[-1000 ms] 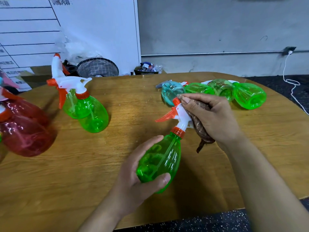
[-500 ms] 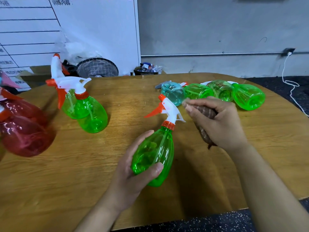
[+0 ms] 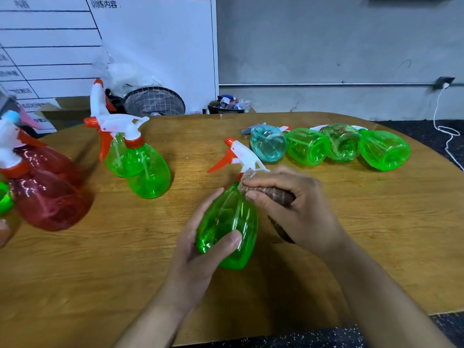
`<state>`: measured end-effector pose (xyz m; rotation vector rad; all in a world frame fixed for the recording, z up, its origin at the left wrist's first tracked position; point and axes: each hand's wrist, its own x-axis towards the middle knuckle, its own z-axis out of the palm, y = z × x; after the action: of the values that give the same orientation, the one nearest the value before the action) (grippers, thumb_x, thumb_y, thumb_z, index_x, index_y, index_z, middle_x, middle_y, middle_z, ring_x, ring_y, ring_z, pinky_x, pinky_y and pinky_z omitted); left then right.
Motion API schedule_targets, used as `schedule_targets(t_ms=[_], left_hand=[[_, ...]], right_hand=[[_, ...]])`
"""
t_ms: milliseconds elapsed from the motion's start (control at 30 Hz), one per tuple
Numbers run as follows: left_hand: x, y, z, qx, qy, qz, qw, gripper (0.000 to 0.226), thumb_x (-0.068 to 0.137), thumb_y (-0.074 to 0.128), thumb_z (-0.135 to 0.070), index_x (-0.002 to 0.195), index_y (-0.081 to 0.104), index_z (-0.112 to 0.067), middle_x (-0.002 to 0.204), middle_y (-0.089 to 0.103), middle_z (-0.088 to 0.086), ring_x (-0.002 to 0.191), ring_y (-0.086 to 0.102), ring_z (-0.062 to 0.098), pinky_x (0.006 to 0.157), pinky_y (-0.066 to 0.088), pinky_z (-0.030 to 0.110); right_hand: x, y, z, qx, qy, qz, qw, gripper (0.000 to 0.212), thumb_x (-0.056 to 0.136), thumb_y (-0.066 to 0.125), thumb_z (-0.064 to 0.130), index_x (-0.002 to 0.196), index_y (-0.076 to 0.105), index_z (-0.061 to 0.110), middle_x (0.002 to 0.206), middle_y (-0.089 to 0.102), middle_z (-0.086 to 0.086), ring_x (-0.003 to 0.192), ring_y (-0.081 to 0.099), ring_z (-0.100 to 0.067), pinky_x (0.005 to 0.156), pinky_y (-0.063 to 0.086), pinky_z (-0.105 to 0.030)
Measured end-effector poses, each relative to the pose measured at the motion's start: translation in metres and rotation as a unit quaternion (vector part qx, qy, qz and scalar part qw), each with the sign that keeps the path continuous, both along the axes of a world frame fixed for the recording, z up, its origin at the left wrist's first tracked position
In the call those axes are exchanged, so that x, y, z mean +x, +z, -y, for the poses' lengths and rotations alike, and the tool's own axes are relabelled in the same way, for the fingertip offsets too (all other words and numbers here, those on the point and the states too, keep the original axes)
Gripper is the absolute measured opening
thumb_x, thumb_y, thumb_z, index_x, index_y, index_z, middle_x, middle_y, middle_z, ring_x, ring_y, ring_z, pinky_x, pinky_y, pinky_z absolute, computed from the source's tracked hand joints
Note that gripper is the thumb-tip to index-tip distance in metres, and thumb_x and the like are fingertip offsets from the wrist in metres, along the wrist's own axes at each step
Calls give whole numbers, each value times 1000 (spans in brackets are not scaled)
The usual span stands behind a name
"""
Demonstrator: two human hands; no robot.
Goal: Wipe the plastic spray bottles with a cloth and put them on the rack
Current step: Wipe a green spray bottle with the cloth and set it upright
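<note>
**Operator:** Compared with one second earlier, the right hand (image 3: 298, 209) and its brown cloth (image 3: 271, 193) have dropped from the white trigger head (image 3: 244, 155) to the neck of the green spray bottle (image 3: 229, 222). The bottle has also swung more upright.

**Inspector:** Hand states?

**Operator:** The left hand (image 3: 200, 249) grips the bottle body, thumb across the front. The right hand's fingers curl round the bunched cloth and press it against the neck.

**Inspector:** Location and orientation?

**Operator:** The bottle is held above the table (image 3: 100, 272), near the middle of its near edge. Its long axis tilts base toward the person, head toward the far edge; the orange nozzle points left.

**Inspector:** Progress?

**Operator:** Judged as mid-wipe on this bottle. Four bottles (image 3: 329, 146) lie near the far right edge, others stand at the left edge. No rack is visible, so placement remains.
</note>
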<state>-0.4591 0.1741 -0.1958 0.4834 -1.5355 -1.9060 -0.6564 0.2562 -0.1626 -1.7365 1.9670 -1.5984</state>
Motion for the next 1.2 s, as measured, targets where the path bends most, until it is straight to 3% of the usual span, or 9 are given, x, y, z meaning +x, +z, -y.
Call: schedule_targets(t_ms=[100,200,367,567,700,767,867,1033,1200], left_hand=[[1,7,7,13,27,-10,1000,81,75,82,-29,151,52,-29,140,70,0,131,66,21,101,58,32],[0,14,11,28,70,-12,997,79,77,82,-22,149,52,-35,137,72,-5,130,67,20,107,55,46],[0,20,10,16,96,1,995,67,88,79,-38,149,52,-37,135,72,-13,127,67,11,109,54,49],[3,20,8,22,75,5,997,60,99,53,-47,157,45,-35,150,62,-9,141,57,14,117,43,57],[6,19,9,-27,53,11,998,91,83,77,-67,159,43,-29,150,62,-9,141,56,11,112,52,37],[6,18,9,-35,51,16,998,89,84,85,-51,158,45,-22,147,65,-2,139,59,16,106,53,26],[4,16,8,-22,60,-3,998,70,90,73,-26,155,47,-25,142,68,-5,134,63,14,104,54,25],[2,13,6,28,67,0,997,63,90,65,-35,150,49,-37,138,71,-3,129,66,19,106,53,50],[3,14,5,-1,51,28,998,68,89,78,-38,151,50,-33,134,72,0,126,68,20,99,59,41]], right_hand=[[14,-2,4,-50,5,145,988,21,93,76,22,113,80,14,107,78,0,101,73,-17,86,57,-30],[26,-12,8,-31,-40,263,963,19,91,75,20,109,81,15,107,80,7,104,74,-9,88,55,-21],[38,-21,11,10,-14,353,935,24,88,74,26,107,81,12,103,81,1,101,76,-18,93,58,-35],[44,-16,11,-47,22,357,933,20,90,73,16,108,78,8,107,80,-3,102,75,-17,87,58,-27],[45,-18,11,-58,37,335,940,24,90,73,13,112,77,5,111,79,-6,106,75,-21,89,58,-29],[45,-16,10,-61,45,347,935,23,90,72,11,112,76,4,112,79,-7,107,75,-21,89,58,-28],[43,-15,10,-68,35,404,912,24,89,71,13,111,76,3,110,79,-9,105,75,-22,86,58,-27],[44,-20,14,-40,6,405,913,26,89,72,19,109,77,5,108,79,-9,104,76,-25,88,60,-32],[47,-22,14,-55,19,382,922,22,92,71,13,110,77,1,107,79,-10,103,76,-25,85,59,-29]])
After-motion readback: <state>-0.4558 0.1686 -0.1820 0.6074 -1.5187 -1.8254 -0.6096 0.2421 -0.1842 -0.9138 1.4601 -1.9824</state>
